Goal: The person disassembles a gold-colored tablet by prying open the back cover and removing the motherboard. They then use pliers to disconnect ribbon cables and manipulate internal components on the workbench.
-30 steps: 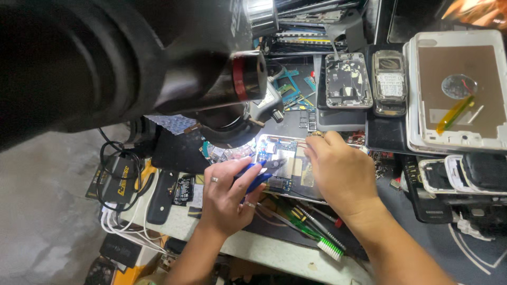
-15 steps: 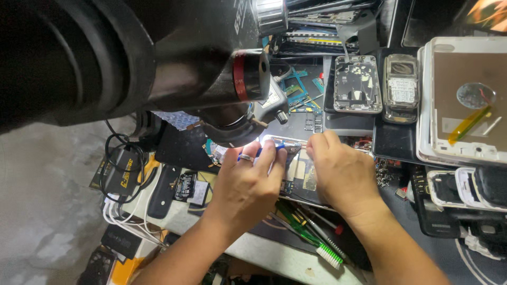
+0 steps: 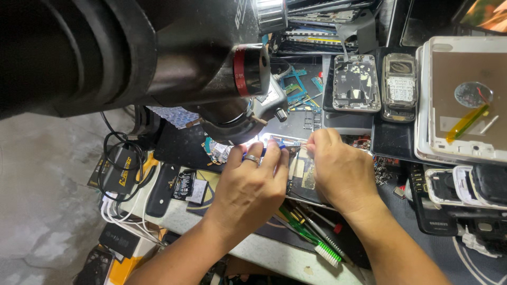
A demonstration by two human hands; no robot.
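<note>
A person's two bare hands meet over an opened smartphone with its inner boards exposed (image 3: 302, 174), which lies flat on the dark work mat (image 3: 393, 140) near the front edge of the cluttered repair bench. The phone's long axis runs away from the person, toward the bench's back edge, and its far end sits under the bright ring light of a large black microscope (image 3: 232, 113).

The left hand (image 3: 252, 186), wearing a ring, pinches a small blue-tipped tool (image 3: 280, 143) at that lit far end. The right hand (image 3: 338, 170) rests on the phone's right side, fingertips curled together at the same spot; whether they grip anything cannot be told. Both hands touch the phone, about equally near the lit end.

A green-handled brush (image 3: 309, 238) lies just in front of the hands.
</note>
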